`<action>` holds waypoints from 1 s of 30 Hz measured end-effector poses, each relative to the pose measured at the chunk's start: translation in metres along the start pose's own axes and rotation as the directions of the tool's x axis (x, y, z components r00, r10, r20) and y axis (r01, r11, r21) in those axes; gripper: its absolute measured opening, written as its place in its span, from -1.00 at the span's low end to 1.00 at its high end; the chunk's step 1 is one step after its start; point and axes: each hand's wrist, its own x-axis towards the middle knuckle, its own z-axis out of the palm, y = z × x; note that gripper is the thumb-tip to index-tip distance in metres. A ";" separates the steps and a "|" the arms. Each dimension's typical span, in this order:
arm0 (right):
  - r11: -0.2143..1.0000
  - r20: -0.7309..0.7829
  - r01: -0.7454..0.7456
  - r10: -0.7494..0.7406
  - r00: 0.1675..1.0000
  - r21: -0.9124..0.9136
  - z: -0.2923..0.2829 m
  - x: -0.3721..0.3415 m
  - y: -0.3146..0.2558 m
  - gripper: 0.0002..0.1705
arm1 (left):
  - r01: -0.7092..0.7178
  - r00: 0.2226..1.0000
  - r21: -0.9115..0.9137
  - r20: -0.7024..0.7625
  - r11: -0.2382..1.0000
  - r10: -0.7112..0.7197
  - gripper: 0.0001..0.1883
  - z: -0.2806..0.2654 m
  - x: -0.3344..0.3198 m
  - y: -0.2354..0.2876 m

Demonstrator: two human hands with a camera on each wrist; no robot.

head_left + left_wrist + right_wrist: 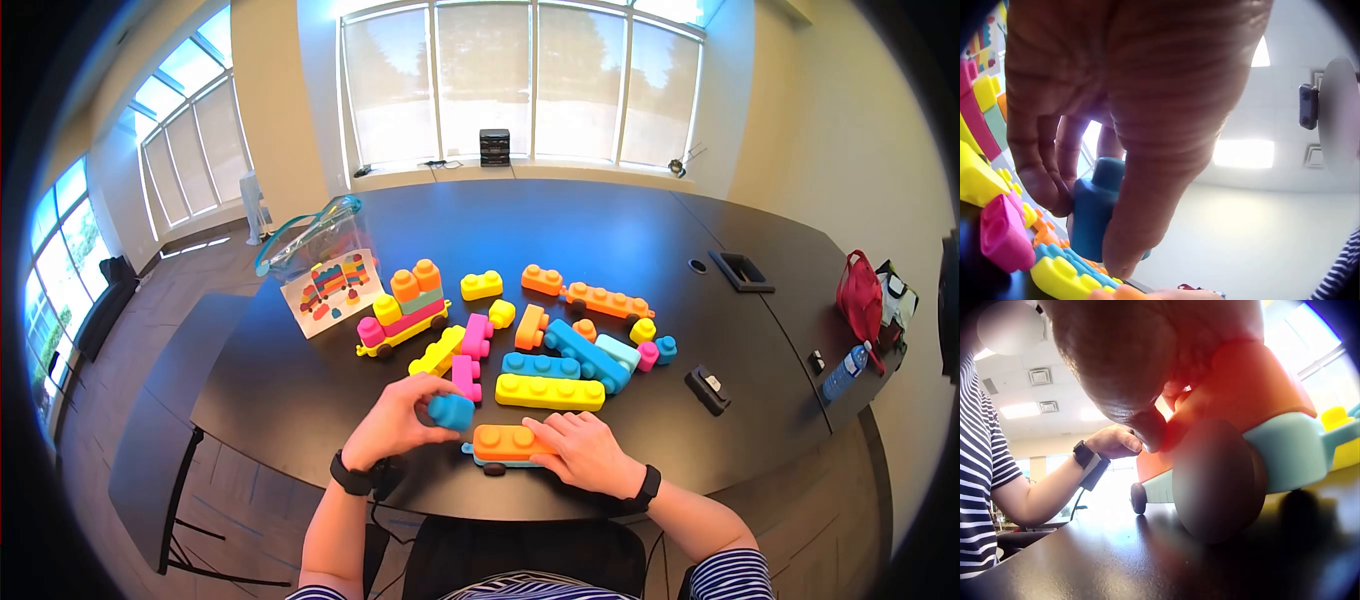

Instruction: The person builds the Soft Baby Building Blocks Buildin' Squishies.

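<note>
Apparently, right grip (pixel 588 450) clasps orange block (pixel 500 438) near yellow block (pixel 549 393); left grip (pixel 398 416) pinches blue block (pixel 453 412).

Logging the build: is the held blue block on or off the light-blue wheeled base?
Off: the left hand pinches the blue block beside the base.

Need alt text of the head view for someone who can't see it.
A person's left hand pinches a blue block; beside it, the right hand grips an orange block on a wheeled base. Beyond lie colorful toy blocks on a dark table.
</note>
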 end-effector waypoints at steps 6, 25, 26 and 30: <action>1.000 -0.008 0.009 -0.009 1.000 0.000 0.002 0.003 -0.001 -0.35 | -0.034 0.995 0.028 0.099 0.999 0.032 -0.45 0.022 -0.003 0.019; 1.000 -0.018 0.009 -0.009 1.000 -0.012 0.006 0.005 -0.004 -0.36 | -0.003 0.990 0.010 0.142 1.000 0.002 -0.46 0.052 -0.010 0.021; 1.000 -0.019 0.008 -0.008 1.000 -0.012 0.006 0.005 -0.004 -0.36 | 0.000 0.991 0.012 0.137 1.000 -0.002 -0.46 0.053 -0.010 0.020; 1.000 -0.023 0.006 -0.006 1.000 -0.012 0.006 0.006 -0.005 -0.35 | 0.012 0.994 0.007 0.110 1.000 -0.013 -0.46 0.055 -0.011 0.021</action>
